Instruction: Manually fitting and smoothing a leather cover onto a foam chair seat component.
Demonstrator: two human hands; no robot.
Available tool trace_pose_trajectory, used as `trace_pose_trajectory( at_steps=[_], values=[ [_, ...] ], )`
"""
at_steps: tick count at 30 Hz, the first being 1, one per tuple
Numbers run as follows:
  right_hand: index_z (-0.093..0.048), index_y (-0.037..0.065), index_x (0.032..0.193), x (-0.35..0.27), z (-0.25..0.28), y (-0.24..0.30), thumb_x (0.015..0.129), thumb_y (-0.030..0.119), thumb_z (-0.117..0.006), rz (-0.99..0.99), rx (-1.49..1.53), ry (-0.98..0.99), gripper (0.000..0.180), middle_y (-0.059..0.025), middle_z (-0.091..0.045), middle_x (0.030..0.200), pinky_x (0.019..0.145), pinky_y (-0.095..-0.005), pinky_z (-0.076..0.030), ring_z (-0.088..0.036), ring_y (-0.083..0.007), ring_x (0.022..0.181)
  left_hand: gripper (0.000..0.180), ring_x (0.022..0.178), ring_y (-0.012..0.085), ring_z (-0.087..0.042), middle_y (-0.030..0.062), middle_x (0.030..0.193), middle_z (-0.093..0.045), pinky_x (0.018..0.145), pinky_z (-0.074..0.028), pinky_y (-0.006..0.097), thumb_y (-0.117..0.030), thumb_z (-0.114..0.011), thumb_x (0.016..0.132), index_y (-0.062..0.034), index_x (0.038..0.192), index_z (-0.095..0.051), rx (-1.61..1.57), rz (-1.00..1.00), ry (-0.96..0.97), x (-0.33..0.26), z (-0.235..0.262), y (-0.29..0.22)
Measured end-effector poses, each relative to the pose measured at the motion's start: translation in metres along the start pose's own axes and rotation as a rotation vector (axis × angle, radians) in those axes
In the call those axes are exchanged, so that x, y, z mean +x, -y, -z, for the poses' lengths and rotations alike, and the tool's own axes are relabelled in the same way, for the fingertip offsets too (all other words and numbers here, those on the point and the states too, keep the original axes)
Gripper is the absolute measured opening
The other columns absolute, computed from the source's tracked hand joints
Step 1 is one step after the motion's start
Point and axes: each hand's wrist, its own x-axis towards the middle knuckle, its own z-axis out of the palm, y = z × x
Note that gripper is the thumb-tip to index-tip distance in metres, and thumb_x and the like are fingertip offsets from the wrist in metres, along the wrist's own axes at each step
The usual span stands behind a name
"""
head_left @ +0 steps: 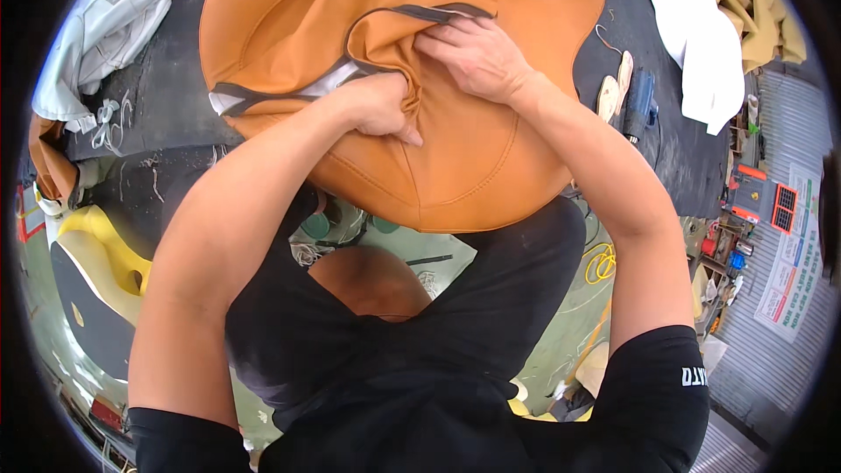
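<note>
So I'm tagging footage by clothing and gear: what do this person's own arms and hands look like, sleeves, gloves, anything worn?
Both forearms are bare from the upper arm down. The left hand and right hand wear no gloves, and no rings, watch or wristband show. Short black sleeves end above the elbows; the right one carries small white lettering near its hem.

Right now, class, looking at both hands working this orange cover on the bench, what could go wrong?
1. The left hand bunches the orange cover tightly; the stitched seam may strain or crease.
2. The right hand presses by the grey edge strip, which could fold wrongly.
3. The cover overhangs the bench and might slide off.
</note>
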Motion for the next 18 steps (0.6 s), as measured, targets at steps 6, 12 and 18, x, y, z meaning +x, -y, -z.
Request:
trace_pose_trajectory(
  at_steps=[6, 12, 18],
  values=[
    [-0.071, 0.008, 0.117, 0.019, -0.005, 0.001, 0.093, 0.016, -0.065, -0.097, -0.019, -0.01, 0.025, -0.0093, -0.074, 0.118, 0.1, -0.0419, -0.05, -0.067, -0.0291, 0.114, 0.064, 0.114, 0.0373, -0.071, 0.0228, 0.122, -0.073, 0.096, -0.057, 0.044, -0.033, -0.092, 0.074, 0.004, 0.121, -0.069, 0.028, 0.127, -0.089, -0.007, 0.0, -0.023],
    [-0.072, 0.001, 0.086, 0.154, 0.017, 0.07, 0.075, 0.015, -0.066, 0.001, 0.419, 0.648, 0.019, -0.0178, -0.072, 0.103, 0.084, -0.0475, -0.057, -0.069, -0.0376, 0.099, 0.07, 0.123, 0.0309, -0.065, 0.0208, 0.128, -0.07, 0.11, -0.048, 0.036, -0.042, -0.087, 0.083, 0.0062, 0.129, -0.064, 0.022, -0.011, -0.082, 0.007, -0.022, 0.008],
    [-0.071, 0.009, 0.117, 0.07, 0.001, -0.041, 0.082, 0.013, -0.066, -0.203, 0.237, 0.373, 0.036, -0.0133, -0.071, 0.118, 0.095, -0.0436, -0.055, -0.066, -0.0361, 0.113, 0.058, 0.118, 0.0359, -0.07, 0.0239, 0.124, -0.073, 0.1, -0.055, 0.043, -0.033, -0.093, 0.076, 0.0076, 0.112, -0.073, -0.013, 0.081, -0.162, -0.001, -0.002, -0.014]
  ],
)
